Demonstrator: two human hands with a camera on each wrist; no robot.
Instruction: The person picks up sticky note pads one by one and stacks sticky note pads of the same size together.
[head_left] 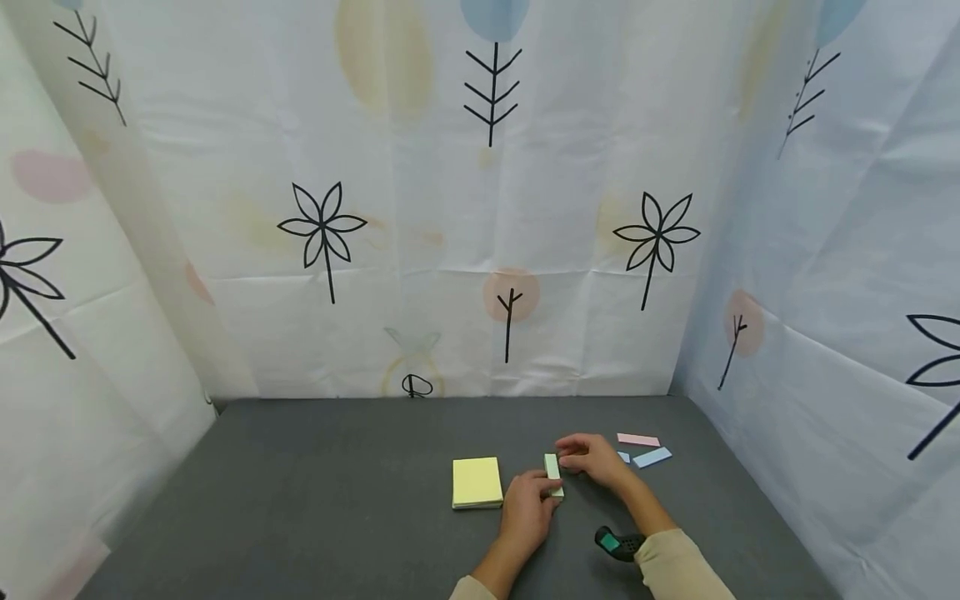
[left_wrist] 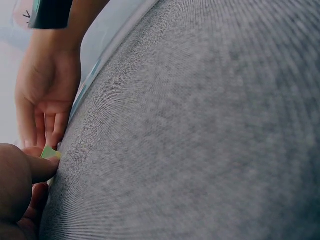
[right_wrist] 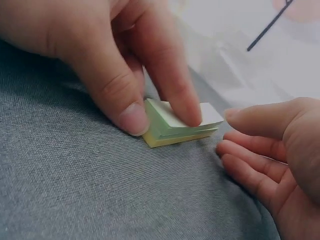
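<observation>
A narrow pad of sticky notes [head_left: 552, 465], pale green above a yellow layer, lies on the grey table. My left hand [head_left: 527, 510] holds its near end. In the right wrist view, the left thumb presses the end of the pad [right_wrist: 185, 131] while a finger lies on its top. My right hand [head_left: 596, 460] is at the pad's far end with fingers loosely bent. Its thumb tip is very close to a corner; whether it touches cannot be told. Left of the hands sits a square stack of yellow sticky notes [head_left: 477, 482].
Beyond the right hand lie a pink strip [head_left: 637, 440] and a blue strip [head_left: 652, 457], with a smaller blue piece [head_left: 624, 457] partly hidden by the hand. A black and green device [head_left: 619, 544] is at the right wrist. Patterned cloth [head_left: 420, 250] surrounds the table's back and sides.
</observation>
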